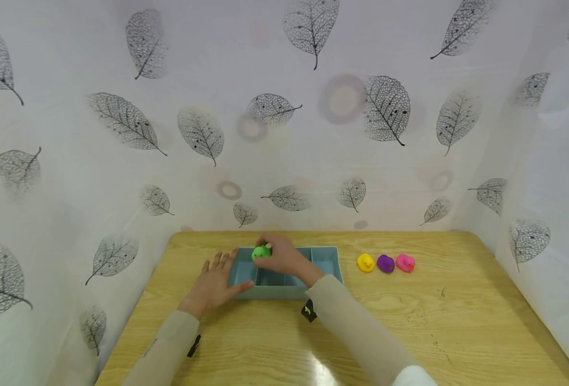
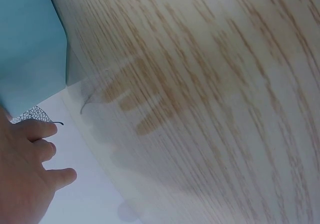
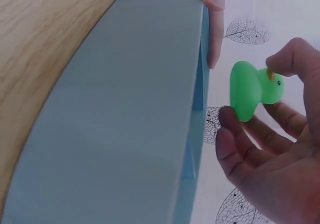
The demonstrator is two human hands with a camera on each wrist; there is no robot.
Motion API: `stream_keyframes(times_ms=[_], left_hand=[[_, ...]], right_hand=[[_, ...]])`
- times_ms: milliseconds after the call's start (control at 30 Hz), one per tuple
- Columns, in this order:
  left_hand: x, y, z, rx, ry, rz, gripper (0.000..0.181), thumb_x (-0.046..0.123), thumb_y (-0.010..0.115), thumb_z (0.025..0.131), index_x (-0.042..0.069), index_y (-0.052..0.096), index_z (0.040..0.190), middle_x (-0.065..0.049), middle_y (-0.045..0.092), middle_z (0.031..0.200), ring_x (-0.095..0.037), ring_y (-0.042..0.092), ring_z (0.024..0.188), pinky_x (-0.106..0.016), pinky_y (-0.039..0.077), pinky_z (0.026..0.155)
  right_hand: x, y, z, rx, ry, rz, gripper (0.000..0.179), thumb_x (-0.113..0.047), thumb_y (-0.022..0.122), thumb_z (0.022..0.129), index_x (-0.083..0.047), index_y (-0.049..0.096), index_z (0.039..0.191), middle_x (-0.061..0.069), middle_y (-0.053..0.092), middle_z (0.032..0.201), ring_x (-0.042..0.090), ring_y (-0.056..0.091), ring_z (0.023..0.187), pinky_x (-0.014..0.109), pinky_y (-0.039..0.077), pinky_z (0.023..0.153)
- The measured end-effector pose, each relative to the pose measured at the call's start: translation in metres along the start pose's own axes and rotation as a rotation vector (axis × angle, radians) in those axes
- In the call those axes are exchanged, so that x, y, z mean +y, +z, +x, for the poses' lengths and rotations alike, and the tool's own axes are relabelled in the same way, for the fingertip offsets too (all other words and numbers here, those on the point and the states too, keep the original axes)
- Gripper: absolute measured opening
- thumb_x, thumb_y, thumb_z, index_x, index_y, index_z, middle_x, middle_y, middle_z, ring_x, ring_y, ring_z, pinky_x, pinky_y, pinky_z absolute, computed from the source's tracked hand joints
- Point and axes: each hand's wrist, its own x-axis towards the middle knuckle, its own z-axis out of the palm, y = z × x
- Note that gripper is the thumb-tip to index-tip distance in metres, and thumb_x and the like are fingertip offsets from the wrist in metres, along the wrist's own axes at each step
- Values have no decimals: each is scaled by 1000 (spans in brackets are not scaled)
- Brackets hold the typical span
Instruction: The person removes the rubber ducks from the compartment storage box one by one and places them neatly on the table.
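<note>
A green rubber duck (image 3: 247, 88) is pinched between the thumb and fingers of my right hand (image 1: 283, 257), above the left part of a blue-grey divided tray (image 1: 270, 292). In the right wrist view the duck's orange beak and one eye show near the thumb. My left hand (image 1: 215, 287) rests at the tray's left end, its fingers spread and the thumb over the front rim. In the left wrist view that hand (image 2: 25, 174) appears at the lower left, beside the tray's blue wall (image 2: 35, 48). My right hand hides part of the tray's inside.
To the right of the tray, a yellow duck (image 1: 365, 262), a purple duck (image 1: 386, 264) and a pink duck (image 1: 405, 262) stand in a row on the wooden table (image 1: 410, 332). A leaf-printed white sheet (image 1: 284, 150) hangs behind the table and along both sides.
</note>
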Motion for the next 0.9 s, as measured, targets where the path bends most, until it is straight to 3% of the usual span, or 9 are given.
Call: stream_keyframes(times_ms=[267,500,733,900], left_hand=[[-2,1,1,7,7,4,109,76,56,94,9,15,170,-29,37,166,-52,25,158,-74,19,125],[-2,1,2,15,11,5,109,76,56,94,8,16,170,-30,37,165,-52,24,158,-74,19,124],[-2,0,2,1,7,6,109,76,55,95,8,14,170,-31,36,166,-53,22,158,-74,18,125],[-3,0,2,-5,8,7,109,75,55,95,8,13,170,-31,34,166,-53,21,158,-74,17,125]], right_hand=[[15,-4,-9,51,-51,66,39,-20,74,92,-7,73,128,9,70,128,16,64,95,26,58,78],[23,-13,-18,53,-34,145,36,-17,73,94,-9,74,129,5,64,136,16,60,95,27,55,80],[29,-23,-26,61,-37,174,42,-16,72,94,-2,71,133,14,62,142,15,58,96,25,53,82],[32,-32,-33,77,-3,178,43,-19,76,93,-8,71,134,13,61,145,16,59,100,26,53,84]])
